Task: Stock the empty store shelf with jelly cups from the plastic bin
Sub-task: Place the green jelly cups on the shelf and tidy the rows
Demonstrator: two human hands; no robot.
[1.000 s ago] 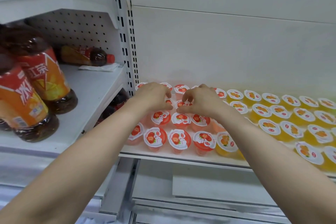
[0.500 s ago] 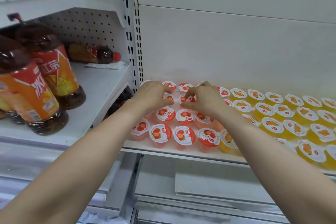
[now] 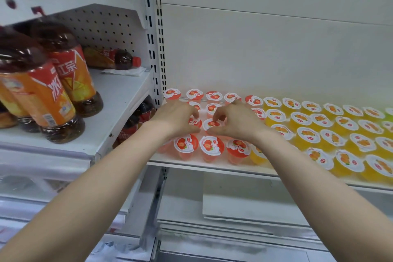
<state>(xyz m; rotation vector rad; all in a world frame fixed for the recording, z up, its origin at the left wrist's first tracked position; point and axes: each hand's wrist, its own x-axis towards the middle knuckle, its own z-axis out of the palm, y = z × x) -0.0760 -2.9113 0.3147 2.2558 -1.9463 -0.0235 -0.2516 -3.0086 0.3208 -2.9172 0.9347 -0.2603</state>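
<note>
Red strawberry jelly cups point(image 3: 185, 145) stand in rows at the left of the white shelf point(image 3: 212, 167); yellow orange jelly cups point(image 3: 308, 135) fill the rows to their right. My left hand point(image 3: 175, 120) curls its thumb and fingers around a red cup point(image 3: 195, 123) in the middle rows. My right hand point(image 3: 237, 122) pinches the neighbouring red cup point(image 3: 212, 124). Both cups rest on the shelf, side by side. My hands hide several cups beneath them. The plastic bin is out of view.
Large iced-tea bottles point(image 3: 40, 91) stand on the higher shelf to the left, and one bottle point(image 3: 112, 58) lies at its back. A slotted white upright point(image 3: 157, 53) separates the two bays. White boards point(image 3: 244, 204) lie below the jelly shelf.
Both hands have drawn a little toward the shelf's front, uncovering more of the back rows. The view has shifted, so the bottles appear larger on the left.
</note>
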